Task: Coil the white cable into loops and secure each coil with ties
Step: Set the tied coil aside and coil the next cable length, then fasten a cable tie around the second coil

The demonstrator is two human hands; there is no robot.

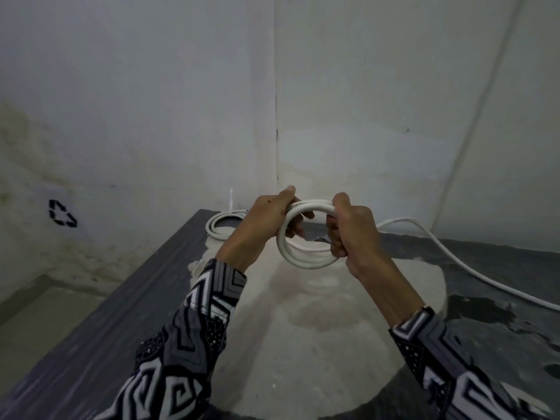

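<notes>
Patterned sleeves point(194, 338) reached toward a half-wound coil point(306, 234).
Left hand point(266, 218) and right hand point(353, 228) each clamped the loops, likely so they wouldn't spring open.

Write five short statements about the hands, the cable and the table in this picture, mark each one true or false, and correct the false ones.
1. Both hands hold the coil in the air. True: the left hand and right hand each keep a grip on the white coil.
2. A second coil lies on the table near the wall corner. True.
3. The held coil is already cut free of loose cable. False: a loose length trails from it to the right across the table.
4. The table is covered with a red cloth. False: its surface is dark grey with a pale patch.
5. The sleeves are plain white. False: they are patterned black, grey and white.
</notes>
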